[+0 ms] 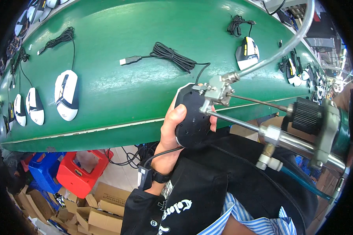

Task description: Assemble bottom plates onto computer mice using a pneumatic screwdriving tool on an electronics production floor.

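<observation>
My left hand point(170, 125) is closed around a computer mouse point(193, 117), thumb on one side and fingertips on the other. The mouse's black underside faces up. Its black cable runs up to a tied coil point(172, 56) lying on the green bench, with a plug point(130, 60) at the end. Right over the mouse's upper right edge is the metal nozzle head of a spray-gun-like tool point(217, 92). That tool has metal rods, a ribbed black knob and a clear hose. I do not see my right hand; the tool's body blocks part of the right side.
White-and-black mice point(66, 96) with coiled cables lie at the left, and another mouse point(248, 54) at the upper right. More mice crowd the far right. Below the green bench's point(117, 98) front edge are a red plastic stool point(80, 174), a blue one point(46, 170) and cardboard boxes point(104, 211).
</observation>
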Tool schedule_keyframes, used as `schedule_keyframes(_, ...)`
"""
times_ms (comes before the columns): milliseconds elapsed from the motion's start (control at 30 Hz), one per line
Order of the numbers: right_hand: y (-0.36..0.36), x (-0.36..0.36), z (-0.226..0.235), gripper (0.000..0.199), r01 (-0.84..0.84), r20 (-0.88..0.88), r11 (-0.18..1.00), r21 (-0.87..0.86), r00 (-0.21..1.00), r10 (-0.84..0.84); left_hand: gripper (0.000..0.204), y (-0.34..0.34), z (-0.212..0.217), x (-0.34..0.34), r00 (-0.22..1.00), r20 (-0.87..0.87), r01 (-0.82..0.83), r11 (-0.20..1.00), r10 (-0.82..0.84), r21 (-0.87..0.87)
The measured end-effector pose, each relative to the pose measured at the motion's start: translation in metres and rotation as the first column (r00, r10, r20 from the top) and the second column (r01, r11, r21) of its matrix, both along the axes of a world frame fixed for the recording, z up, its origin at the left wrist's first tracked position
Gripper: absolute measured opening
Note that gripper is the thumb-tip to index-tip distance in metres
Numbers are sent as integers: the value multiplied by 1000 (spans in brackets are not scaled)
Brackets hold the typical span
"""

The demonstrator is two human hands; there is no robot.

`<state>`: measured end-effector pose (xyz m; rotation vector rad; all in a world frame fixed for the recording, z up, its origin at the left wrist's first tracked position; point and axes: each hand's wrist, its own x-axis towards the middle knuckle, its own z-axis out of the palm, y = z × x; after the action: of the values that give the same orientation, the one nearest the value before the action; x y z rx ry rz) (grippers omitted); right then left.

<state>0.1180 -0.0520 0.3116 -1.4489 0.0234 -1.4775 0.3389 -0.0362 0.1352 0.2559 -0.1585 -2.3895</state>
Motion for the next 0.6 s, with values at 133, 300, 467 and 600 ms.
schedule_keyframes(133,-4,3,0,17,-5,-24,1000,3,1000,5,65,-3,11,-2,1000,18,-19,997,18,69)
schedule_keyframes(300,-7,-7,9,18,-35,-55,999,-7,998,35,65,-6,15,5,998,65,-7,997,3,73)
schedule_keyframes(467,-11,-19,6,20,-74,-96,997,0,993,74,66,-7,8,8,998,60,-31,996,26,78)
schedule_keyframes(600,-8,-22,16,22,-81,-149,997,-10,986,79,68,-9,8,8,999,41,-7,996,4,85)
